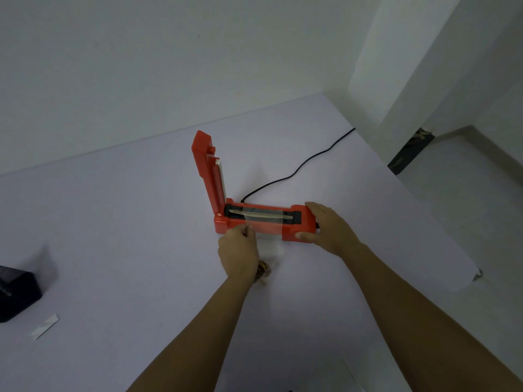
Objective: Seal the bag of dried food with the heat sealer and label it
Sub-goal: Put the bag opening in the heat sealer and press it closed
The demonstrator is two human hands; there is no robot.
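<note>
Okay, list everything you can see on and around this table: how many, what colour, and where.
heat sealer: one, red, mid-table, its arm raised upright at the left end
bag: one, clear, mouth laid across the sealer's strip
dried food: some, brown, in the bag by the left wrist
cord: one, black, from the sealer to the table's far right edge
device: one, black, table's left edge
paper strip: one, white, beside the device
table: one, pale white
left hand: pinches the bag's left edge
right hand: grips the sealer's right end
</note>
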